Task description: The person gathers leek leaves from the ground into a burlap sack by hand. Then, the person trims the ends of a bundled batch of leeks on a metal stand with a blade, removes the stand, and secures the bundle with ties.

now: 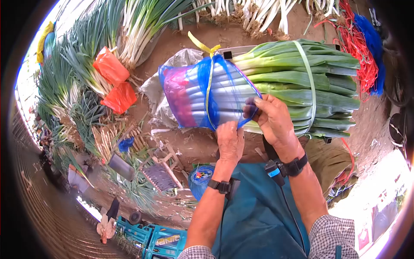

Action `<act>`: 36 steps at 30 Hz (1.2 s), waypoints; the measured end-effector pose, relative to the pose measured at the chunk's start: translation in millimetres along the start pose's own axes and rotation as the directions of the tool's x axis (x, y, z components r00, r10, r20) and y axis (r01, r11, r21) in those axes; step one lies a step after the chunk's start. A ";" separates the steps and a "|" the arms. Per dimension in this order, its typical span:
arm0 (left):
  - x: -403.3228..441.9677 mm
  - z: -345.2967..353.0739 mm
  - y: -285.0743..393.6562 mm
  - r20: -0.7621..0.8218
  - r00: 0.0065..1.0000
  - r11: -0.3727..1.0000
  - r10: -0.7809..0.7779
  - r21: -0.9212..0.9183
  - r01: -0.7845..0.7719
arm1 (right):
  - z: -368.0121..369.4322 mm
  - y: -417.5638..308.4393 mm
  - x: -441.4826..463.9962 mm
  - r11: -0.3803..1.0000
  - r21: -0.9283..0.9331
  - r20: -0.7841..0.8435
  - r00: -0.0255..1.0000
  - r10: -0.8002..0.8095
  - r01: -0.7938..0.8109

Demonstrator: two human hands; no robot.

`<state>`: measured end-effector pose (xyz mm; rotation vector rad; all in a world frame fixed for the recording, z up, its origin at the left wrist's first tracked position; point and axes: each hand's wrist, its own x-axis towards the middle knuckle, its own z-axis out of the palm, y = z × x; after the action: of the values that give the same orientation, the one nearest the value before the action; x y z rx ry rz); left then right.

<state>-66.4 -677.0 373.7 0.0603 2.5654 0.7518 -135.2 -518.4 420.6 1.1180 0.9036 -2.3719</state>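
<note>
A large bundle of leeks (pixel 280 80) lies sideways in front of me, its green leaves to the right and a pale green band (pixel 309 82) around them. A blue and red mesh bag (pixel 179 95) covers the white root end, with a yellow strap (pixel 210 86) across it. My right hand (pixel 274 118) pinches the bag's open edge near the middle of the bundle. My left hand (pixel 230 142) is curled at the bag's near edge, closed on the mesh; its fingertips are partly hidden.
Loose leeks (pixel 142 28) lie behind and to the left, with orange-red plastic bags (pixel 113 69) among them. Red twine (pixel 364 56) hangs at the right. A blue basket (pixel 200 179) and a small stool (pixel 161 172) stand nearby. Farther off are a person (pixel 106 224) and a teal vehicle (pixel 164 241).
</note>
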 end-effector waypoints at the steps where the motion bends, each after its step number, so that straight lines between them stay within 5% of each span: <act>1: -14.0 8.2 -3.8 -0.001 0.994 0.983 -0.110 -0.146 0.109 | 3.3 3.7 2.8 1.000 -0.012 0.013 1.000 -0.002 0.002; 3: -42.8 26.4 2.4 0.015 0.952 0.861 -0.307 -0.422 0.284 | 3.7 23.9 15.4 0.989 -0.143 0.029 0.999 0.028 -0.024; 5: -69.9 29.2 42.5 -0.089 0.969 0.841 -0.230 -0.520 0.152 | 6.0 37.2 16.0 0.924 -0.377 0.013 0.997 0.076 -0.065; 9: -56.2 24.7 71.9 -0.078 0.976 0.840 -0.206 -0.526 0.135 | -6.9 3.2 8.0 0.850 -0.510 0.033 0.984 0.175 -0.134; 12: -30.4 8.1 76.1 -0.167 0.977 0.881 -0.135 -0.472 0.041 | -11.2 -23.2 -4.7 0.951 -0.291 0.022 0.993 0.116 -0.104; 14: -28.6 -7.7 60.5 -0.118 0.963 0.859 -0.244 -0.487 0.158 | -3.3 -9.0 -8.8 0.970 -0.200 0.050 0.987 0.154 -0.141; 17: -51.0 -26.1 25.9 -0.117 0.957 0.901 -0.265 -0.384 0.202 | 6.6 35.7 -5.9 0.964 -0.154 0.040 0.973 0.225 -0.217; 18: -65.0 -25.5 11.9 0.040 0.956 0.883 -0.292 -0.373 0.285 | 6.6 53.4 -5.2 0.962 -0.176 0.052 0.974 0.220 -0.208; 24: -10.0 -46.9 -10.8 -0.234 0.945 0.966 -0.228 -0.179 0.189 | 33.5 46.6 -0.5 0.967 -0.126 0.137 0.962 0.238 -0.221; 27: 34.7 -53.3 3.8 -0.396 0.915 0.970 -0.070 0.185 0.155 | 19.7 28.2 18.1 0.992 -0.116 0.132 0.989 0.066 -0.051; 30: 46.9 -17.0 -16.7 -0.319 0.925 0.975 -0.204 0.023 0.223 | 11.8 18.8 17.4 0.998 -0.059 0.131 0.991 0.017 -0.010; 34: 49.0 -27.4 -20.3 -0.072 0.956 0.765 -0.284 -0.619 0.180 | 4.6 30.8 8.3 0.984 -0.141 0.149 0.985 -0.089 0.110; 35: 42.4 -40.1 -3.7 0.039 0.969 0.619 -0.244 -0.763 0.187 | 1.1 33.6 11.6 0.971 -0.220 0.127 0.990 -0.063 0.090; 36: 42.8 -34.9 -8.4 0.019 0.981 0.760 -0.191 -0.630 0.160 | -5.7 39.4 19.8 0.871 -0.456 0.114 0.983 -0.143 0.180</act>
<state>-119.4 -694.5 377.2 -0.4136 2.1788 1.5058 -122.1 -544.3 386.8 0.7771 1.4903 -2.1270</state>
